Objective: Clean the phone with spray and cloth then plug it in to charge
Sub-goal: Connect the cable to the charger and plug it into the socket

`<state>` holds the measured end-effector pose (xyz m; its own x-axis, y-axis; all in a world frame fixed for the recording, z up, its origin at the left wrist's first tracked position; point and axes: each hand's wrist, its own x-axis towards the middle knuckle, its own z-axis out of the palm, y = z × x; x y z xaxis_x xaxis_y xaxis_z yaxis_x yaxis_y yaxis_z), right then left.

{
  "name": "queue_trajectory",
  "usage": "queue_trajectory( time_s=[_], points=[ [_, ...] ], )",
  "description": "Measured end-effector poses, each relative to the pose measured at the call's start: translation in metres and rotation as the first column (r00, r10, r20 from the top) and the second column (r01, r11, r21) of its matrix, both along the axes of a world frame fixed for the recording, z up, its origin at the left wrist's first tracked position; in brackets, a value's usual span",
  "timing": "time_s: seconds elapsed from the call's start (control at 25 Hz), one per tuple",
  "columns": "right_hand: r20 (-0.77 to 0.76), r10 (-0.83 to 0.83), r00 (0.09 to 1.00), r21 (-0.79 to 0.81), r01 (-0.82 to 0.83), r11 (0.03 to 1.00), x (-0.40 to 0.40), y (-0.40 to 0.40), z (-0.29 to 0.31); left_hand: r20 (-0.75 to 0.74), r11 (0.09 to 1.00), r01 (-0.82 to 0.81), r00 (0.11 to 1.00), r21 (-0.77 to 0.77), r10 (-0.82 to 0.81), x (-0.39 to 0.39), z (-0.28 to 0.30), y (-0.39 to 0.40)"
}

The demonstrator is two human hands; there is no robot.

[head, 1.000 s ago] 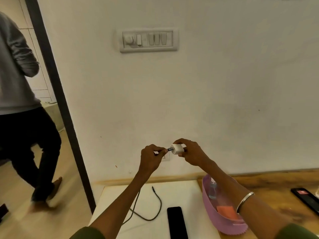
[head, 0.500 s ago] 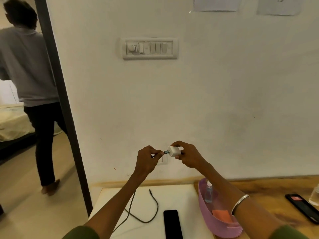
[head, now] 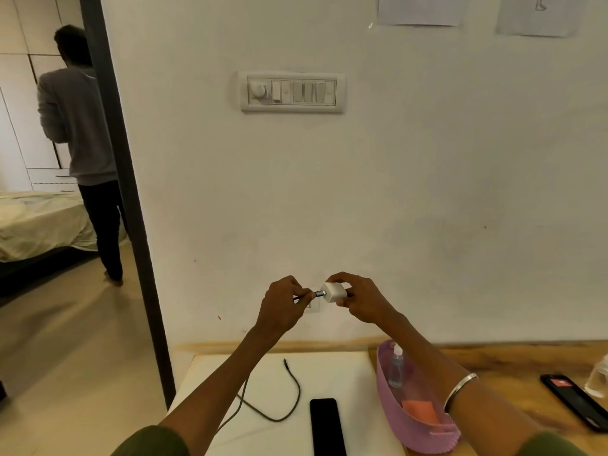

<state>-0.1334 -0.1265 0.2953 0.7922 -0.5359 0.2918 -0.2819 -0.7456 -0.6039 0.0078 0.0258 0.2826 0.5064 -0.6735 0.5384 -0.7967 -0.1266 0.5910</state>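
My right hand [head: 358,301] holds a white charger adapter [head: 334,292] up in front of the wall. My left hand [head: 284,306] pinches the metal plug end of the dark charging cable [head: 289,408], its tip touching the adapter's face. The cable hangs down and loops over the white table [head: 348,376], its free end lying near the back. A black phone [head: 327,426] lies flat on the table below my hands. A clear spray bottle [head: 395,366] and an orange cloth [head: 419,411] sit in a pink basket [head: 414,441]. A white wall socket [head: 312,306] shows partly behind my left hand.
A switch panel [head: 292,92] is on the wall above. On the wooden top at right lie a second black phone [head: 575,401] and a clear glass [head: 598,380]. Through the doorway at left a person [head: 82,143] stands by a bed [head: 36,222].
The view has tilted upward, showing papers on the wall. My hands stay together at the adapter. The person in the doorway has moved farther away.
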Motion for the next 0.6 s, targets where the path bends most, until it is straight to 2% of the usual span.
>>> queue_trajectory(
  time_s=[0.2, 0.44, 0.6],
  points=[
    [0.043, 0.016, 0.999, 0.042, -0.018, 0.999, 0.0009, 0.0021, 0.0002, -0.038, 1.000, 0.026, 0.999, 0.003, -0.026, 0.0010, 0.0039, 0.0030],
    [0.044, 0.025, 0.999, 0.030, -0.026, 0.999, 0.0048, 0.0054, -0.0029, 0.129, 0.997, -0.045, 0.991, 0.070, 0.035, -0.0030, 0.0035, 0.0072],
    [0.051, 0.036, 0.998, 0.027, -0.037, 0.999, 0.0061, 0.0051, -0.0025, 0.093, 0.999, -0.026, 0.995, 0.044, 0.022, -0.0022, 0.0035, 0.0055]
  ],
)
